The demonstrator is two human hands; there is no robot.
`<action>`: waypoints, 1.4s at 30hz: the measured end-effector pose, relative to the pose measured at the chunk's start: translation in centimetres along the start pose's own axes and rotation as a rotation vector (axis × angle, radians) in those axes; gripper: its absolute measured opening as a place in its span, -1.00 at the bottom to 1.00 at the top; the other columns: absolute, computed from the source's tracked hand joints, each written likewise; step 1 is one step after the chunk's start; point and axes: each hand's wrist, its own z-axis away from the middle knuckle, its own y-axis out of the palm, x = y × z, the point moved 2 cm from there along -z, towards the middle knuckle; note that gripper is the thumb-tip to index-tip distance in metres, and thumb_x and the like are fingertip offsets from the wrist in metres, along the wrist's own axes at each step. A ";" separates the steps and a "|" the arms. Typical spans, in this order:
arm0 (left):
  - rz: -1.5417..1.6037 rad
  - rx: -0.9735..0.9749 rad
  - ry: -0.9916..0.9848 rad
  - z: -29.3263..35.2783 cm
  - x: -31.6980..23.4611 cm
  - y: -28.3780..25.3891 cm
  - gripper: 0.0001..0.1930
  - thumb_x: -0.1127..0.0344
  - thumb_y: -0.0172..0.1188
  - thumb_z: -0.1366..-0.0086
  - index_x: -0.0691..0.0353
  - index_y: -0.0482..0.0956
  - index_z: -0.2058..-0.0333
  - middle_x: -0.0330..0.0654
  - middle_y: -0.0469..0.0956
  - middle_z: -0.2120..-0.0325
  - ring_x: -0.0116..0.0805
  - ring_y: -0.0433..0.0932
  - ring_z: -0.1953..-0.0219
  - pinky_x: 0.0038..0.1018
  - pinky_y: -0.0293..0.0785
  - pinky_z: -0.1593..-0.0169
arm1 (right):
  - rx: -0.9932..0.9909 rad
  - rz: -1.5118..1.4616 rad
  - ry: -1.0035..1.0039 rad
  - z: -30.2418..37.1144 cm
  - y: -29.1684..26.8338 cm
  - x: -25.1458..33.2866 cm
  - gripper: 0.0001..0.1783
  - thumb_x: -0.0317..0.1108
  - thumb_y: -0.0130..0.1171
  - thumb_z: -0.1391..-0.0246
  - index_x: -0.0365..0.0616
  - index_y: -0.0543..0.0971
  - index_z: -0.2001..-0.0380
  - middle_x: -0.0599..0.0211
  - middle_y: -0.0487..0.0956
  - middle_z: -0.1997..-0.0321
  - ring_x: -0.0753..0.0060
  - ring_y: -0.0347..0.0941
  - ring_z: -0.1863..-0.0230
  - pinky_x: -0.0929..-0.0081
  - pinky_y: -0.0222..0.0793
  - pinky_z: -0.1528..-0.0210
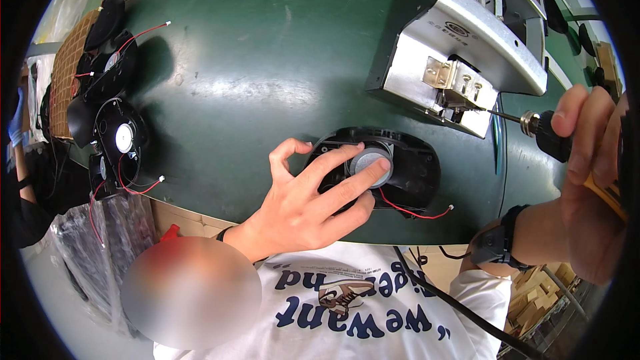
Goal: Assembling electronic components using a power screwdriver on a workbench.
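My left hand [320, 193] lies over a round grey speaker [371, 168] in a curved black plastic housing [417, 167], its fingertips pressed on the speaker and the thumb near the housing's left edge. A red wire [420, 215] with a small white plug trails from the speaker to the right. In my right hand [590, 153], the fingers are wrapped round a power screwdriver [552, 136] with a black front end. Its thin bit points left, with the tip at the metal outlet block of a silver screw feeder [460, 90]. Whether a screw sits on the tip, I cannot tell.
On the left edge of the green table [253, 40] stand several black housings [123, 137] with speakers and red wires. Beyond them is a brown gridded board [69, 77]. Another person's blue-gloved hand [17, 123] shows at far left. A black cable [460, 307] crosses in front of my shirt.
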 end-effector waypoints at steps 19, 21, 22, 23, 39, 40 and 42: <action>0.055 0.022 -0.026 0.2 0.5 0.0 -0.74 0.30 0.48 0.04 -0.03 0.53 0.45 -0.47 0.69 -0.04 -0.18 0.63 -0.08 0.01 0.16 -0.03 | 0.139 0.094 -0.169 -1.5 -1.2 1.2 -0.72 -0.28 0.34 -0.18 0.14 0.40 0.47 0.64 0.34 0.43 0.55 0.47 0.34 0.33 0.49 -0.11; 0.087 0.027 -0.048 0.2 0.5 0.0 -0.73 0.30 0.49 0.05 -0.03 0.53 0.44 -0.46 0.69 -0.03 -0.18 0.63 -0.08 0.01 0.16 -0.04 | 0.132 0.042 -0.165 -1.4 -1.2 1.0 -0.73 -0.29 0.33 -0.19 0.14 0.40 0.46 0.64 0.33 0.43 0.54 0.47 0.33 0.33 0.49 -0.11; 0.092 0.021 -0.041 0.2 0.4 -0.1 -0.74 0.29 0.50 0.05 -0.03 0.57 0.40 -0.47 0.70 -0.01 -0.18 0.63 -0.07 0.01 0.17 -0.05 | 0.128 0.017 -0.162 -1.3 -1.2 0.8 -0.74 -0.29 0.32 -0.19 0.14 0.40 0.46 0.64 0.33 0.43 0.54 0.47 0.33 0.33 0.49 -0.11; 0.098 0.016 -0.034 0.2 0.3 -0.2 -0.73 0.29 0.50 0.04 -0.04 0.61 0.36 -0.47 0.70 0.00 -0.18 0.63 -0.06 0.02 0.17 -0.06 | 0.124 -0.009 -0.159 -1.2 -1.2 0.6 -0.74 -0.30 0.31 -0.19 0.14 0.40 0.45 0.63 0.33 0.43 0.54 0.47 0.33 0.33 0.49 -0.11; 0.051 0.111 -0.058 -0.2 -0.5 -0.5 -0.81 0.22 0.37 -0.14 -0.11 0.74 0.23 -0.48 0.68 -0.05 -0.20 0.59 -0.14 0.08 0.13 -0.15 | 0.205 0.006 -0.272 -1.8 -0.5 -0.2 -0.80 -0.31 0.18 -0.25 0.09 0.39 0.43 0.57 0.33 0.42 0.49 0.47 0.33 0.27 0.50 -0.11; 0.045 0.118 -0.058 -0.2 -0.6 -0.5 -0.81 0.22 0.37 -0.14 -0.10 0.74 0.23 -0.47 0.67 -0.06 -0.20 0.58 -0.15 0.09 0.13 -0.16 | 0.215 0.016 -0.282 -1.9 -0.4 -0.1 -0.81 -0.31 0.17 -0.25 0.09 0.39 0.43 0.57 0.33 0.42 0.49 0.47 0.33 0.26 0.50 -0.11; 0.038 0.124 -0.059 -0.2 -0.7 -0.5 -0.82 0.22 0.36 -0.14 -0.10 0.74 0.24 -0.46 0.66 -0.08 -0.20 0.58 -0.16 0.10 0.13 -0.17 | 0.237 0.039 -0.305 -2.0 -0.3 0.0 -0.81 -0.30 0.15 -0.27 0.08 0.39 0.43 0.56 0.33 0.41 0.48 0.48 0.33 0.25 0.50 -0.11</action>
